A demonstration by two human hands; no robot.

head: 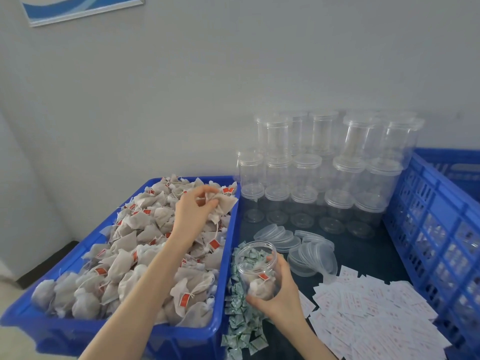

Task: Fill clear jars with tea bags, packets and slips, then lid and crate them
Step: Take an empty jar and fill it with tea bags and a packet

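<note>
My right hand (279,294) grips an open clear jar (255,266), tilted toward me, with a few tea bags inside. It is held just above a strip of small green packets (242,326). My left hand (193,209) reaches over the blue tub (181,341) of grey tea bags (124,271) and pinches a tea bag or two (223,203) near the tub's far right corner. White slips with red print (374,313) lie spread to the right of the jar. Loose clear lids (304,245) lie behind the jar.
Stacked empty clear jars (324,172), several with lids on, stand against the wall at the back. A blue lattice crate (436,229) stands along the right side. The dark tabletop (368,255) shows between lids and crate.
</note>
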